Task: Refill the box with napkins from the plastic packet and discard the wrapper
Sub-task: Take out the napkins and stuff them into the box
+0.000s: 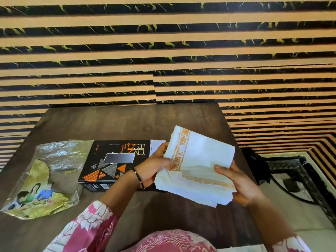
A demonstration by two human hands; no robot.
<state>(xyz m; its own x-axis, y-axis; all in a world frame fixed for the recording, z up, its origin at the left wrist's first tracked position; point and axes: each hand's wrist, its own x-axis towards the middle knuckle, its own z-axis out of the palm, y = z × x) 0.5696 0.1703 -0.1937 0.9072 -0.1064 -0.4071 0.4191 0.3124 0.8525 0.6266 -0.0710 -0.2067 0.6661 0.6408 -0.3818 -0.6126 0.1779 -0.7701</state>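
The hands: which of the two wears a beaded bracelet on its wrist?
The left hand, which grips the left edge of the napkin stack beside the black box. The right hand, at the lower right edge, has a bare wrist.

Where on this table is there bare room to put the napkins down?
Bare table lies behind the box, toward the wall, and in front of it, near the person. Crowded: the left side, where wrapper and box sit together.
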